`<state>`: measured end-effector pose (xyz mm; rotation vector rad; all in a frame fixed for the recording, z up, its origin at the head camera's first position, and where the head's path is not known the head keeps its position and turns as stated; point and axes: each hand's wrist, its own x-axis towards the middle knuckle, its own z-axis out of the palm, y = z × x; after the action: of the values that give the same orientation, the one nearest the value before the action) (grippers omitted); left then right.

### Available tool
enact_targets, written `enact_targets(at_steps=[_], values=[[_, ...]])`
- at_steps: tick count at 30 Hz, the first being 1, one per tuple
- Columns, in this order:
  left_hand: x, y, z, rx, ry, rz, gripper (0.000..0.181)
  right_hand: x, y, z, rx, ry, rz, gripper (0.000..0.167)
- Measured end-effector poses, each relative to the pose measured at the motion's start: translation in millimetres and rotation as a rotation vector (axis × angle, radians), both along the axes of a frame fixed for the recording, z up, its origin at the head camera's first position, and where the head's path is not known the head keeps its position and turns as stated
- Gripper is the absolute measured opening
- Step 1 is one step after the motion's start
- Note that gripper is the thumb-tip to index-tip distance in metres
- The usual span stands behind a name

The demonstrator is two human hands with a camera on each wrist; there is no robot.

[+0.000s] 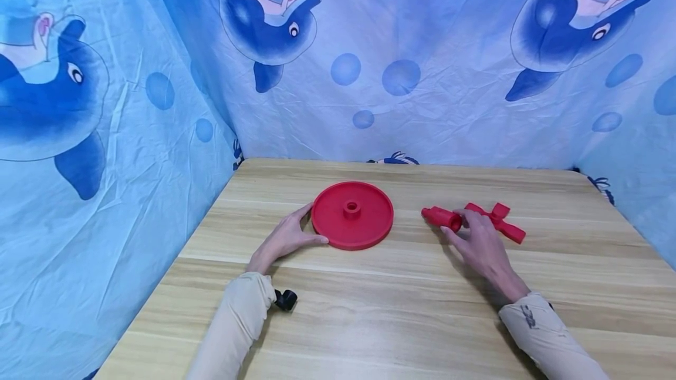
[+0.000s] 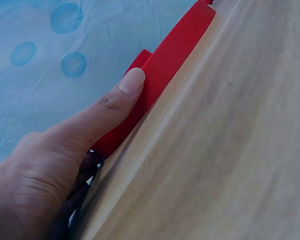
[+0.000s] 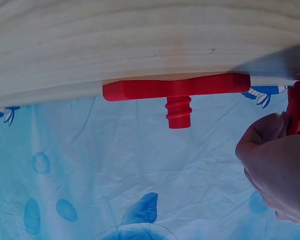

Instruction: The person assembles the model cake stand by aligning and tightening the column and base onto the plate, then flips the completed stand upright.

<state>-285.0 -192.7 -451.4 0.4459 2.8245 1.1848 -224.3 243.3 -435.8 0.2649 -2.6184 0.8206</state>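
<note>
A round red disc (image 1: 369,224) with a raised rim and a hollow central hub lies on the table. My left hand (image 1: 282,236) grips its left edge, thumb at the near side; in the left wrist view the thumb of the left hand (image 2: 65,140) presses on the rim of the disc (image 2: 172,47). My right hand (image 1: 486,251) holds a red hollow cylinder (image 1: 440,217) by its right end, its narrower tip pointing left. Just beyond that hand lies a red cross-shaped piece (image 1: 509,230); the right wrist view shows its threaded stem (image 3: 179,112).
The wooden table (image 1: 359,315) ends at a blue curtain (image 1: 327,116) printed with dolphins, which stands behind it and at both sides. A small black object (image 1: 286,300) is at the left cuff.
</note>
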Motion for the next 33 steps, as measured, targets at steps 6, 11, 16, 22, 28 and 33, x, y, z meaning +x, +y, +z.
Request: enact_targets(at_steps=[6, 11, 16, 22, 28, 33], values=[[-0.6, -2.0, -2.0, 0.006, 0.002, -0.007, 0.115, 1.5, -3, 3.6, -0.009, 0.02, 0.003, 0.057], [-0.4, -2.8, -2.9, 0.012, 0.008, -0.005, 0.114, 2.3, -8, 6.9, -0.012, 0.045, 0.021, 0.056], [0.6, -2.0, -2.9, 0.012, -0.001, -0.001, 0.115, 2.2, -13, 9.3, -0.012, 0.085, 0.04, 0.054], [0.4, -1.3, -3.7, 0.009, 0.007, -0.001, 0.114, -0.2, -18, 14.6, -0.016, 0.136, 0.051, 0.058], [-1.0, -0.3, -4.3, -0.001, 0.022, -0.004, 0.115, -3.5, -26, 21.5, -0.029, 0.151, 0.071, 0.058], [-1.1, -0.3, -3.6, -0.001, 0.021, -0.003, 0.116, -5.3, -36, 25.9, -0.032, 0.141, 0.086, 0.06]])
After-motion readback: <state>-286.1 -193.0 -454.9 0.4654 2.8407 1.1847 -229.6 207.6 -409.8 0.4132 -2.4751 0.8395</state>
